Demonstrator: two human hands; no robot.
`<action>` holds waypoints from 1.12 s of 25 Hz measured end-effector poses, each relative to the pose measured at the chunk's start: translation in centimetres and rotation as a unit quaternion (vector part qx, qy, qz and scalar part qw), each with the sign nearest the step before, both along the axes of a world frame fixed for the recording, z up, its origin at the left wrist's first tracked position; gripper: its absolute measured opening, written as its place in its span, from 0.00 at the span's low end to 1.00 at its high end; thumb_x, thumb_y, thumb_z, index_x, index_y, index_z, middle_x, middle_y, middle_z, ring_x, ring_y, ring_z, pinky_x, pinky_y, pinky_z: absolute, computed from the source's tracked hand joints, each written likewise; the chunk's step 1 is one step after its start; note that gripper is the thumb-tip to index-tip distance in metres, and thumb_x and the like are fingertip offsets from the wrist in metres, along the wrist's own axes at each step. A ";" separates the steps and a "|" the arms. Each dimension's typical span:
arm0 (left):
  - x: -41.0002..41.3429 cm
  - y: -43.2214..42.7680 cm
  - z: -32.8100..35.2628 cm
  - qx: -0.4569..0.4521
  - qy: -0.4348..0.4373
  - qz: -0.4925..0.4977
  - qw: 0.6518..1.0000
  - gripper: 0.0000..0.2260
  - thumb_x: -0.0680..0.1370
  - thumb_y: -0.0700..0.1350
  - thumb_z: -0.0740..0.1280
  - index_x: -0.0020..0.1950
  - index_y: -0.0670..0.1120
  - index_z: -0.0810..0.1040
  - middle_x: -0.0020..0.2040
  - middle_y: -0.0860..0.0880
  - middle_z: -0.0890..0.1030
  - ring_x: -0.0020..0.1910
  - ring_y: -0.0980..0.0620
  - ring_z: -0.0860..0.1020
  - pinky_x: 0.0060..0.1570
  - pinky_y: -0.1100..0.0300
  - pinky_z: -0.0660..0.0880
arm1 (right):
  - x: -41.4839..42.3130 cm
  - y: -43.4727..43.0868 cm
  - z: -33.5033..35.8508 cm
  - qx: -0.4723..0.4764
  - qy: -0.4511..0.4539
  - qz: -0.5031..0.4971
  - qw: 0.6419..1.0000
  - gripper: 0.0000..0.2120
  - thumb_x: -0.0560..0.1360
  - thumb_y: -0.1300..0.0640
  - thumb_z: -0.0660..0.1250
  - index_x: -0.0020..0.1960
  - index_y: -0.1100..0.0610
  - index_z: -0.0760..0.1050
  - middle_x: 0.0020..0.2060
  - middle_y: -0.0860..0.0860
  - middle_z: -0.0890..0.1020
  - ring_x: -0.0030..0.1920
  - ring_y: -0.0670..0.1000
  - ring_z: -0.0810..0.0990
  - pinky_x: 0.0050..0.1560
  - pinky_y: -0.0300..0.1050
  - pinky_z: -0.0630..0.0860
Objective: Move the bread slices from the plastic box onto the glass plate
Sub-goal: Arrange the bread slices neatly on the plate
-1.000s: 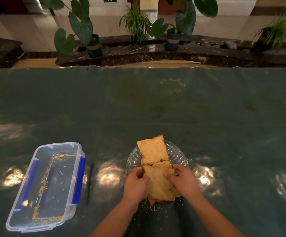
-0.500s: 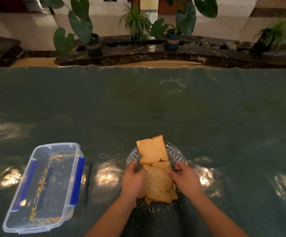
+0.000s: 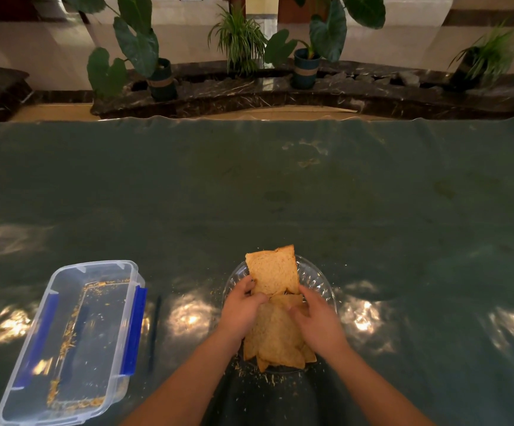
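Observation:
Several brown bread slices lie piled on the clear glass plate near the table's front edge. One slice leans over the plate's far rim. My left hand rests on the left side of the pile, with its fingertips touching the far slice's lower edge. My right hand lies on the right side of the pile, fingers spread over the slices. The clear plastic box with blue clips stands at the left and holds only crumbs.
A dark pen-like stick lies between box and plate. Crumbs are scattered on the green tablecloth around the plate. Beyond the far table edge, potted plants stand on a dark stone ledge.
Both hands have moved up the pile, from its near part to the far slice's lower edge. The slices have shifted slightly. The box has not moved.

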State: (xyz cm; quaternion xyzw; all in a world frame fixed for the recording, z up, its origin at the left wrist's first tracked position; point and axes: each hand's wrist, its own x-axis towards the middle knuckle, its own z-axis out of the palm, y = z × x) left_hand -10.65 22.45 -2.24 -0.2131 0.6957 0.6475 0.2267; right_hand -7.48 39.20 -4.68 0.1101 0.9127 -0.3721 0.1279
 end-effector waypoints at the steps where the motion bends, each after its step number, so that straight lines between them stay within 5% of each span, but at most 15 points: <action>1: 0.1 -0.1 0.0 0.002 -0.008 0.004 1.000 0.25 0.73 0.37 0.69 0.68 0.49 0.72 0.64 0.53 0.76 0.57 0.54 0.77 0.55 0.54 0.76 | 0.1 0.0 0.0 -0.007 0.001 -0.005 1.000 0.29 0.76 0.44 0.66 0.73 0.52 0.65 0.69 0.48 0.73 0.66 0.49 0.73 0.65 0.47 0.72; 4: 0.5 -0.2 -0.2 0.004 -0.018 0.004 1.000 0.28 0.73 0.36 0.70 0.73 0.46 0.70 0.68 0.49 0.75 0.64 0.49 0.75 0.66 0.46 0.72 | 0.3 0.2 0.3 -0.017 0.003 -0.004 1.000 0.28 0.74 0.45 0.68 0.71 0.51 0.68 0.67 0.47 0.76 0.64 0.48 0.75 0.63 0.48 0.74; 10: 0.7 0.0 -0.1 0.013 -0.009 0.001 1.000 0.28 0.73 0.36 0.69 0.72 0.47 0.71 0.67 0.49 0.76 0.64 0.49 0.76 0.65 0.45 0.72 | 0.7 0.1 0.3 -0.007 -0.002 0.011 1.000 0.28 0.73 0.45 0.69 0.70 0.51 0.68 0.64 0.45 0.77 0.60 0.46 0.77 0.59 0.44 0.75; 15: 2.0 -1.2 -0.1 -0.097 0.028 -0.007 0.995 0.22 0.73 0.42 0.70 0.67 0.50 0.74 0.58 0.51 0.81 0.55 0.52 0.79 0.55 0.54 0.77 | 1.5 1.0 0.5 -0.022 0.005 -0.034 0.999 0.20 0.73 0.48 0.70 0.63 0.49 0.74 0.54 0.47 0.78 0.48 0.46 0.80 0.49 0.43 0.78; 17: 3.0 -2.0 -0.4 -0.197 0.046 -0.034 0.979 0.20 0.73 0.46 0.69 0.65 0.51 0.76 0.50 0.55 0.82 0.48 0.56 0.79 0.44 0.59 0.74 | 2.4 1.4 0.6 0.027 0.011 -0.036 0.999 0.10 0.72 0.47 0.70 0.50 0.49 0.77 0.45 0.46 0.78 0.40 0.45 0.78 0.38 0.38 0.73; 20: 4.3 -2.1 -0.4 -0.242 0.045 -0.093 0.965 0.12 0.73 0.50 0.69 0.56 0.52 0.82 0.45 0.56 0.84 0.44 0.58 0.81 0.41 0.58 0.76 | 3.0 1.1 0.7 0.054 -0.012 -0.021 0.998 0.12 0.70 0.44 0.69 0.36 0.51 0.73 0.34 0.46 0.77 0.35 0.45 0.75 0.31 0.39 0.66; 22: 4.8 -1.9 -0.5 -0.236 0.049 -0.109 0.964 0.06 0.71 0.49 0.71 0.47 0.53 0.83 0.42 0.56 0.85 0.42 0.57 0.82 0.44 0.56 0.79 | 3.1 0.7 0.9 0.048 -0.021 -0.027 0.998 0.12 0.70 0.44 0.70 0.36 0.51 0.73 0.35 0.47 0.78 0.35 0.46 0.75 0.32 0.41 0.67; 28: 4.9 -1.8 -1.0 -0.124 0.043 -0.020 0.991 0.06 0.71 0.38 0.74 0.44 0.49 0.84 0.38 0.53 0.84 0.33 0.64 0.81 0.29 0.71 0.73 | 3.3 0.7 1.9 0.009 0.006 -0.067 0.998 0.07 0.70 0.50 0.73 0.47 0.46 0.79 0.38 0.43 0.81 0.40 0.44 0.78 0.40 0.41 0.73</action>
